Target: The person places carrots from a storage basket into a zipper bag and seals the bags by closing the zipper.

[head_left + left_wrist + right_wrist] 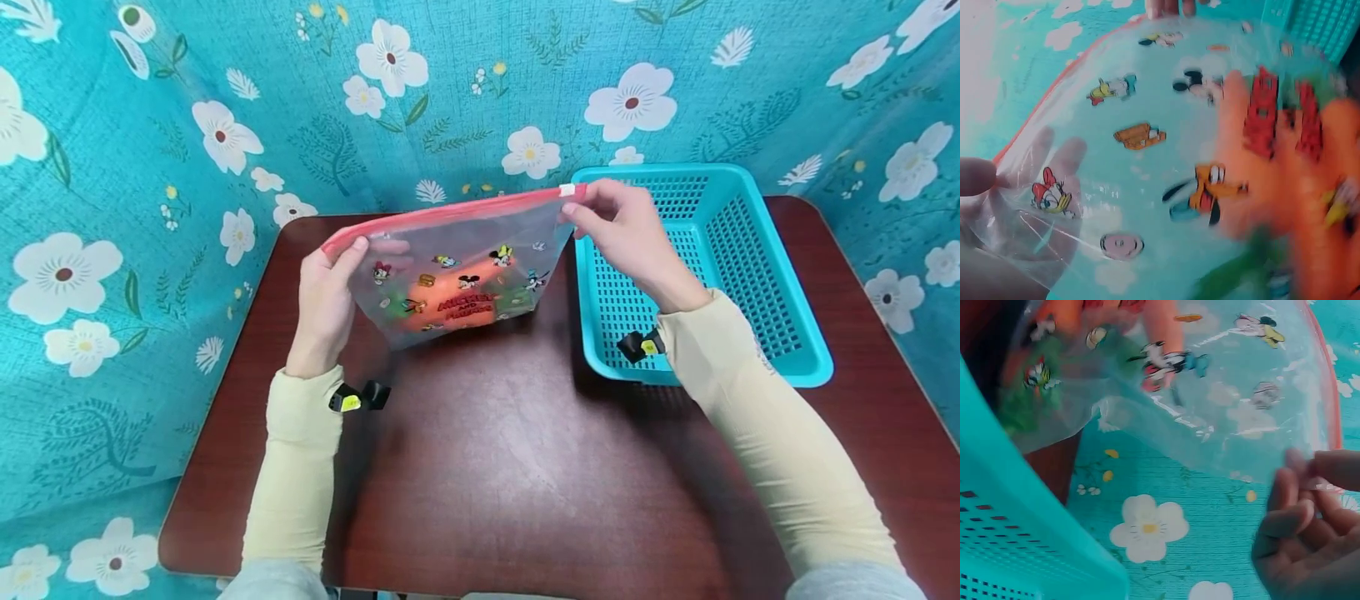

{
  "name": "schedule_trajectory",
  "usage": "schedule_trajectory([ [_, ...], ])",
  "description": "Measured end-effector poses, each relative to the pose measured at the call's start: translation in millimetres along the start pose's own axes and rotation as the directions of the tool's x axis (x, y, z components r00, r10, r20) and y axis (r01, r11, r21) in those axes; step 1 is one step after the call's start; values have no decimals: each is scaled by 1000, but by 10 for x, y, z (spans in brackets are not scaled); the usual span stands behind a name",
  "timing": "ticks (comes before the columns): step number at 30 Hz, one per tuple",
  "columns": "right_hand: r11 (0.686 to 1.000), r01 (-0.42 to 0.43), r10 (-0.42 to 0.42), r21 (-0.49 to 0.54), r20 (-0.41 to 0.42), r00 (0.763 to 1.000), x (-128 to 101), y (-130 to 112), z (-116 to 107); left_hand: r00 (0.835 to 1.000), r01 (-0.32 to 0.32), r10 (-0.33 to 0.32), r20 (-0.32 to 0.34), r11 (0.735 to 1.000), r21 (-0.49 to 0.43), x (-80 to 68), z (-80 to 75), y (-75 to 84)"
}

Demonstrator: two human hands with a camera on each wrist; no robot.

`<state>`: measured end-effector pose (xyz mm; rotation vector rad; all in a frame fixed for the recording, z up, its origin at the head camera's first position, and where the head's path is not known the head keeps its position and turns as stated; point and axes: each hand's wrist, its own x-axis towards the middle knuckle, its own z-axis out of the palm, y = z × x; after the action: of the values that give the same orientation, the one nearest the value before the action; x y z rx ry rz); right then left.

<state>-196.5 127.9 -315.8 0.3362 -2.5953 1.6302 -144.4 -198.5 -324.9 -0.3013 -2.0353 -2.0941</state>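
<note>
While both sleeved forearms reach out over the dark wooden table (510, 467), the left hand (326, 304) grips the left end of a clear cartoon-printed zip bag (457, 275), thumb in front and fingers behind the plastic, and the right hand (626, 233) pinches the white slider (567, 190) at the right end of the red zip strip. The bag stands upright at mid-table with orange carrots (450, 304) inside. Just right of it sits a turquoise basket (750, 275); beyond hangs a teal floral cloth (465, 92).
</note>
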Motion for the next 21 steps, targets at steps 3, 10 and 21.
schedule_trajectory([
  [3, 999, 35, -34, 38, -16, 999, -16, -49, -30, 998, -40, 43, -38, 996, 75, 46, -13, 62],
  [10, 999, -23, 25, -43, 59, 998, -22, -42, -14, 970, -46, 113, -213, 954, 295, 171, -16, 20],
  [21, 995, -39, 58, -90, 225, 973, -97, -101, -24, 967, 23, 109, -229, 861, 508, 276, -71, -45],
])
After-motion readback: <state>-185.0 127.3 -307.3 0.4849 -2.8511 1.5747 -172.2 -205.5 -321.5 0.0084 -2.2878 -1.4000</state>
